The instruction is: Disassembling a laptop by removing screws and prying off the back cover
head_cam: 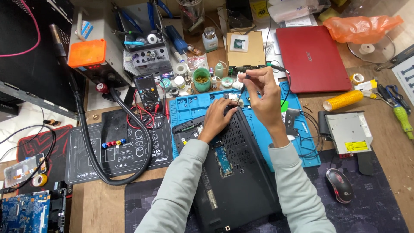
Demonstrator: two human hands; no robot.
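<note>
A black laptop (241, 172) lies upside down on a blue work mat (189, 108), with an open slot showing a blue circuit part (224, 160). My left hand (217, 118) rests on the laptop's far edge, fingers curled down against the case. My right hand (263, 92) is raised just above it and pinches a thin dark tool (242, 88) that points down toward the laptop's far corner. Whether the left hand grips anything is hidden.
A closed red laptop (312, 58) lies at the back right. A grey optical drive (348, 133) and a mouse (340, 184) sit to the right. A multimeter (146, 91), a black hose (92, 142) and a dark mat (129, 151) fill the left. Bottles and tools crowd the back.
</note>
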